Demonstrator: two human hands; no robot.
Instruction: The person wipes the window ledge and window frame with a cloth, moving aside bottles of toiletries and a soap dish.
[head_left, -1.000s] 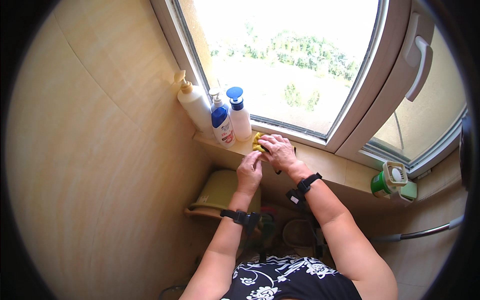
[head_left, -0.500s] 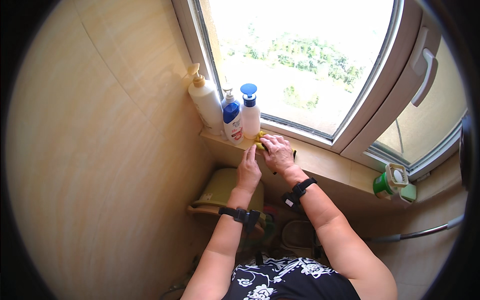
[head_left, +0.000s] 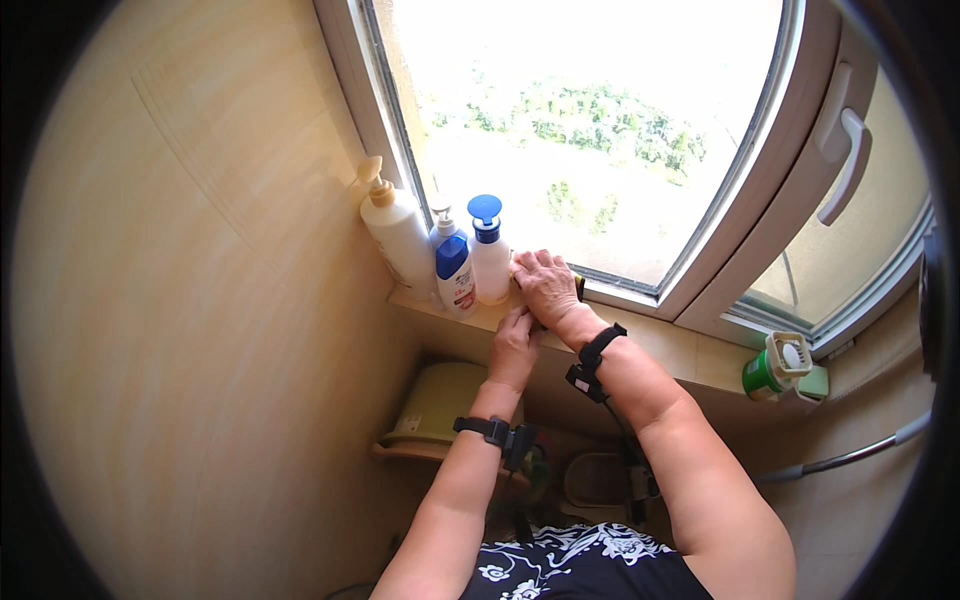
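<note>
On the tiled window sill (head_left: 672, 345), my right hand (head_left: 548, 288) is pressed down over a yellow cloth with black edging (head_left: 580, 286). Only a small corner of the cloth shows beside that hand. My left hand (head_left: 514, 350) meets it at the sill's front edge, its fingers bent together against the near side of the cloth, tips partly hidden. Just left of my right fingertips stands a clear-white bottle with a blue disc top (head_left: 491, 262). Beside it are a blue and white pump bottle (head_left: 455, 275) and a large white pump bottle (head_left: 398, 238) in the corner.
A green container with a soap dish on top (head_left: 768, 372) stands at the sill's right end. The window frame (head_left: 745, 230) rises behind, with a white handle (head_left: 848, 168). Below the sill sit an olive-green tub (head_left: 438, 400) and a metal bar (head_left: 850, 457) at right.
My right hand has shifted slightly left and now covers most of the yellow cloth. My left hand has moved a little right and down in the picture. The bottles appear lower as the view tilts.
</note>
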